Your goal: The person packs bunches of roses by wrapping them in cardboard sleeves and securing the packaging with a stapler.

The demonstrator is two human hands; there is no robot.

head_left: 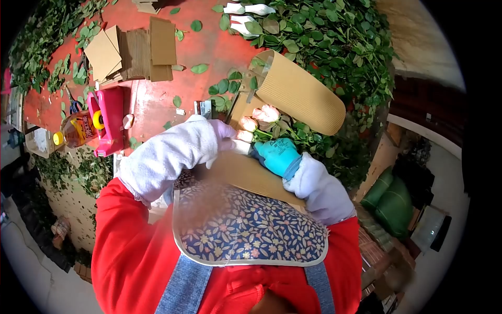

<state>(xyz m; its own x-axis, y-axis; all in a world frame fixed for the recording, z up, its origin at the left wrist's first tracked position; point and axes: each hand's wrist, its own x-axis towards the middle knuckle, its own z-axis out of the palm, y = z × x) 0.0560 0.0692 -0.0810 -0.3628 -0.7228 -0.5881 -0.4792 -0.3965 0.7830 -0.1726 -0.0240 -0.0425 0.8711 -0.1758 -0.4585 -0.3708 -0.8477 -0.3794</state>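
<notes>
Roses (259, 120), pale pink: at least three heads, centre of the frame, bunched just beside the hands; exact count unclear where blooms overlap. Two gloved hands. Left hand (225, 132), lilac glove, just left of the blooms, at a small white piece (239, 146); fingers partly hidden, cannot tell whether open or gripping. Right hand (277, 156), teal glove, below the blooms, fingers bent inward toward the same piece; grip cannot be told.

One curved corrugated sheet (303, 97) right of centre, upper side; another tan sheet (251, 175) below the hands. Three white mesh sleeves (244, 25) at upper centre, beside heaped leaves (329, 47). Left side: one pink tape dispenser (111, 123), one yellow-capped bottle (76, 131), one pair of scissors (74, 104). Cardboard pieces (135, 52) stacked upper left, too many overlapping to count.
</notes>
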